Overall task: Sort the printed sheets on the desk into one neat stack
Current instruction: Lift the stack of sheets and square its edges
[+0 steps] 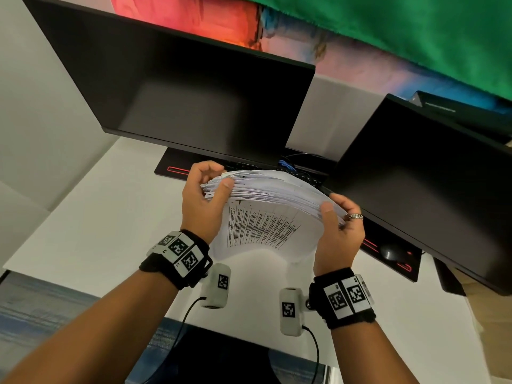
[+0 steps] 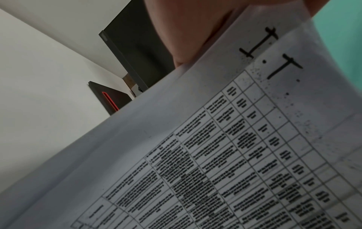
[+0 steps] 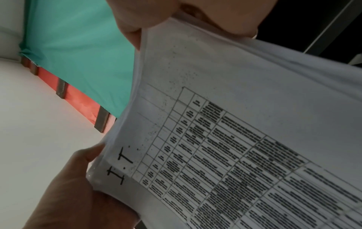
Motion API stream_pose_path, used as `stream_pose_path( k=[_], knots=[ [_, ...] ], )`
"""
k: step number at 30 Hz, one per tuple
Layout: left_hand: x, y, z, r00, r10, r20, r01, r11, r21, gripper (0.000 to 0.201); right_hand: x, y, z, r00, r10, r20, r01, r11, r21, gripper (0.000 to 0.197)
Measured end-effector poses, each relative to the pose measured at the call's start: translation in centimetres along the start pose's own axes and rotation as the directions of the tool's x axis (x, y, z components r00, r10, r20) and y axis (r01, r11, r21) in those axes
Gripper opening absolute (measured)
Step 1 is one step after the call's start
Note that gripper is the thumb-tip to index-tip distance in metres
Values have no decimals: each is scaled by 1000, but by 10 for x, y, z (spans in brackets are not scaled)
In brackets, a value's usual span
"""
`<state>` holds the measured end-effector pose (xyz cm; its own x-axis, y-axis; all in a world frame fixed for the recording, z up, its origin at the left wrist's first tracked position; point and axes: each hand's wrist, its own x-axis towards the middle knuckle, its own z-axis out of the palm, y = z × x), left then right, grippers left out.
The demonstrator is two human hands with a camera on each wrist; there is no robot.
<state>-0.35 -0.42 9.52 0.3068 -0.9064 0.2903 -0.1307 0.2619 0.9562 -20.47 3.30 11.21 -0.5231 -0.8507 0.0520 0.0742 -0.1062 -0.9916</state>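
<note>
Lower centre of the head view: both forearms rise from the bottom edge, each with a black wrist band carrying printed markers; a small grey camera unit (image 1: 216, 285) hangs under each wrist on a cable

Centre of frame: the stack of printed sheets (image 1: 266, 217) is held up off the white desk (image 1: 83, 223), bowed upward in an arch between the two hands; the underside faces the viewer and shows a ruled table of text; the left wrist view confirms the printed grid and hand-marked characters near one corner

The left hand (image 1: 203, 200) pinches the left end of the stack, thumb on the near face and fingers curled over the top edge, where the sheet edges fan apart unevenly; the right hand (image 1: 339, 234) grips the right end the same way, thumb in front and fingers wrapped behind, a ring on one finger

Judgement: edges are not yet squared; the sheets are gathered but misaligned at the left end; with the stack bowed and held only at its ends, a slackened pinch could let inner sheets slide out and scatter

Behind the hands: a black and red mat (image 1: 177, 169), cables and a mouse (image 1: 390, 252) at mid right; further back, two dark monitors (image 1: 180, 92); at the top of frame, green and red fabric
</note>
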Motion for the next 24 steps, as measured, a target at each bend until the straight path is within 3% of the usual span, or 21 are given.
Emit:
stream_pose_path(
  k=[3,10,15,24],
  knots=[
    [1,2,0,1000,3,-18,-3,1000,31,32,1,0,2,999,-40,-27,40,999,-13,23],
    [2,7,1,1000,-11,-19,12,999,48,30,2,0,3,994,-101,-52,98,993,-59,16],
    [4,7,3,999,-6,-34,8,998,58,14,2,2,1,995,-70,-72,66,996,-62,15],
    [5,17,8,999,-38,24,36,998,60,16,8,1,4,989,-64,-135,59,998,-36,13]
  ],
)
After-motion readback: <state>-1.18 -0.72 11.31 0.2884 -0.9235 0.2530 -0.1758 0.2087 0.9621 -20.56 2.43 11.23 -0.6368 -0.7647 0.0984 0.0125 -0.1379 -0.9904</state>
